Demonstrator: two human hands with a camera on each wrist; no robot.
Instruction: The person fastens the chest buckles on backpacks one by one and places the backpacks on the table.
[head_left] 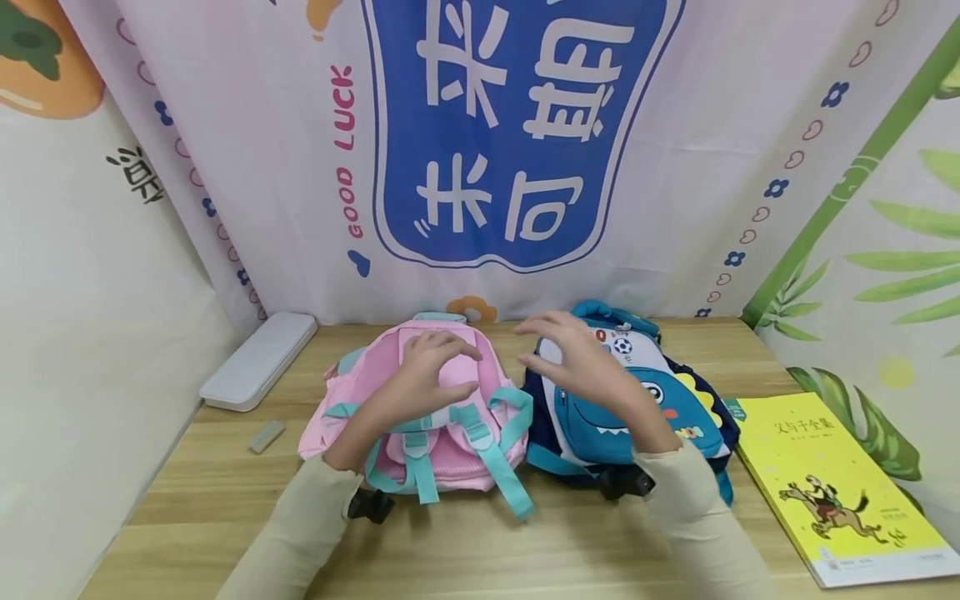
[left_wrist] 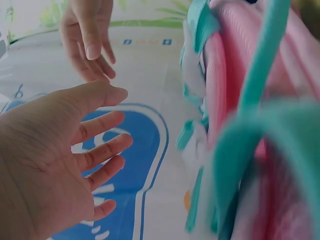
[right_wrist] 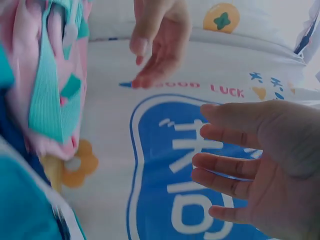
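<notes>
Head view: hovers empty-handed over the desk, with spread left hand nearest the pink backpack below and spread right hand nearest the blue backpack.

Left hand at lower left, palm in view, thumb uppermost, fingers loosely spread and pointing right, apart from the pink backpack. Right hand enters at top, fingertips hanging downward, just above the left thumb. Backpack fills right side; its teal strap crosses the pink fabric, nearer teal loop blurred. Behind: pale cloth with blue panel, white marks partly hidden by the left hand; green band near top.
</notes>
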